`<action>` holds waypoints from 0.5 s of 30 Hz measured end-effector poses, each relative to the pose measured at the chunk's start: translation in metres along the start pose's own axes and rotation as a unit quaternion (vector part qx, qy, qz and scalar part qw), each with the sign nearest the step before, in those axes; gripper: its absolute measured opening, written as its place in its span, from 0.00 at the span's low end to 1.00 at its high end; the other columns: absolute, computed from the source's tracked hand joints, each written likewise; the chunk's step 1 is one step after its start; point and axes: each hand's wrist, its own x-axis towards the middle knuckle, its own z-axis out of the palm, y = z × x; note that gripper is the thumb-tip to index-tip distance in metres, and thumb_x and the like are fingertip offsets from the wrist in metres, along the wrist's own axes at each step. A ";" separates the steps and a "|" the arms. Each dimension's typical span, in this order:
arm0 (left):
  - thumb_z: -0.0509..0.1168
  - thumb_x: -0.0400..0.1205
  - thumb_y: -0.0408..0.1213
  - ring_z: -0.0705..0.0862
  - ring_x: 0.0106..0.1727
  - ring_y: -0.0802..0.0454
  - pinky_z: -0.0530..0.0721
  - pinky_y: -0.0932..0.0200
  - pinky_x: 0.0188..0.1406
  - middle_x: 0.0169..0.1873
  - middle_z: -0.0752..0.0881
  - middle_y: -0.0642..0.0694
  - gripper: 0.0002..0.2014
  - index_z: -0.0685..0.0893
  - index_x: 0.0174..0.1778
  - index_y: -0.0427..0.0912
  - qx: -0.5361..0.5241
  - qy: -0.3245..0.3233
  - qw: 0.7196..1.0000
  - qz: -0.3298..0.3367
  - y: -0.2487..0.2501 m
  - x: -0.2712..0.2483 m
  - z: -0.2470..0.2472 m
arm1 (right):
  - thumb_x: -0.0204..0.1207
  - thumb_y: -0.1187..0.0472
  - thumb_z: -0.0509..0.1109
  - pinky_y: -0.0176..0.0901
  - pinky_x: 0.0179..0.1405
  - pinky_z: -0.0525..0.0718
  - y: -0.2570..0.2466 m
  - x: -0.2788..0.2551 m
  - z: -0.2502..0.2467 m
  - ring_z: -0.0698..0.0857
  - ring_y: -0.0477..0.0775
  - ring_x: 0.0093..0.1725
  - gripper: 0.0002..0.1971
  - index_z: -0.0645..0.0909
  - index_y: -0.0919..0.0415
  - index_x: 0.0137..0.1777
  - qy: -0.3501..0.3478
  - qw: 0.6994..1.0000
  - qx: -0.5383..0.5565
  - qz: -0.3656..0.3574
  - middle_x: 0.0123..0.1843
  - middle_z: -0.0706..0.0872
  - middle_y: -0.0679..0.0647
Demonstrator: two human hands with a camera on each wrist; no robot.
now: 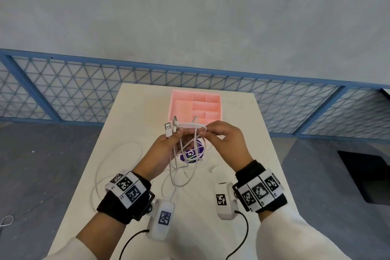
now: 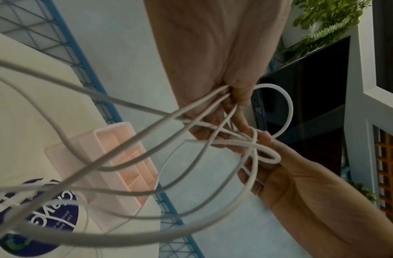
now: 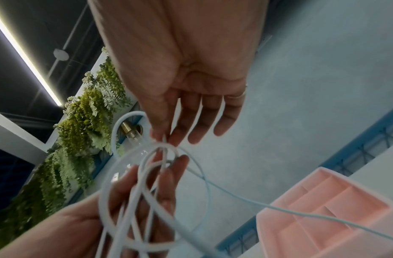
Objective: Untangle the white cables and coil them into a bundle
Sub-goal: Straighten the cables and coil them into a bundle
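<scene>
You are still untangling: your left hand (image 1: 166, 150) is gripping the white cables (image 1: 185, 154) with plugs above its fingers, your right hand (image 1: 223, 139) is pinching a loop between the hands, which probably needs drawing free next.

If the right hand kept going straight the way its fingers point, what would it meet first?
Probably the left hand: the right hand points toward it, pinching the cables strung between them. Depth looks close but is uncertain.

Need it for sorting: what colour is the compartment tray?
Pink tray; clearest in the head view.
</scene>
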 end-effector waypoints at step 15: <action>0.49 0.87 0.49 0.65 0.18 0.60 0.62 0.70 0.16 0.19 0.69 0.55 0.21 0.85 0.44 0.43 0.099 0.236 0.965 -0.066 -0.043 -0.031 -0.142 | 0.79 0.54 0.66 0.32 0.43 0.81 -0.001 0.033 -0.060 0.85 0.37 0.42 0.08 0.87 0.44 0.49 0.012 0.980 -0.197 -0.015 0.45 0.90 0.36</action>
